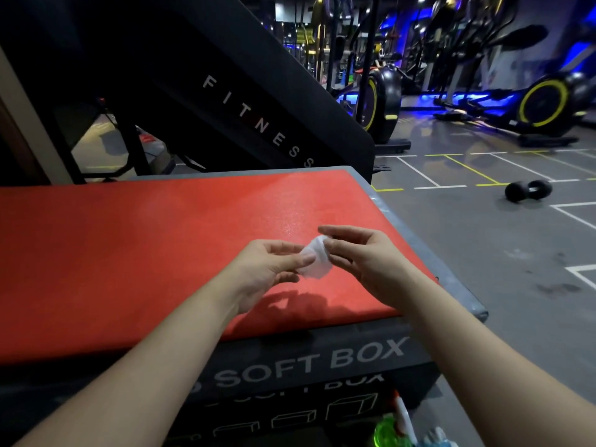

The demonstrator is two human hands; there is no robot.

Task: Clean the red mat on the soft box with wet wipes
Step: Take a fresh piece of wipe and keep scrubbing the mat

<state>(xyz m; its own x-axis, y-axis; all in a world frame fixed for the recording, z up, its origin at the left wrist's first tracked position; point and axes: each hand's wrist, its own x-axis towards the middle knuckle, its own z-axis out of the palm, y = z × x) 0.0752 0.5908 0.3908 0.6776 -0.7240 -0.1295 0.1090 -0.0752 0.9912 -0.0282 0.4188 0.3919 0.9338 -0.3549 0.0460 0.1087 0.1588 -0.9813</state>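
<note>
Both hands hold a small crumpled white wet wipe [314, 262] above the red mat [161, 246].
The left hand [269, 269] and right hand [358, 253] each pinch it — the flat textured mat lies on the black soft box [322, 359].

One flat red foam mat [145, 253]; one black padded soft box [322, 359], six o'clock; one crumpled white wet wipe [314, 264]. Two bare hands: left hand [267, 269], right hand [364, 256]. One black round-headed dumbbell [529, 190], three o'clock; two yellow-wheeled exercise machines [383, 101] [545, 103], one o'clock.

Red mat [129, 253] ran off left edge; wet wipe [315, 267] partly behind left hand [274, 266]; green object [388, 434] at bottom cut off, unidentifiable.
</note>
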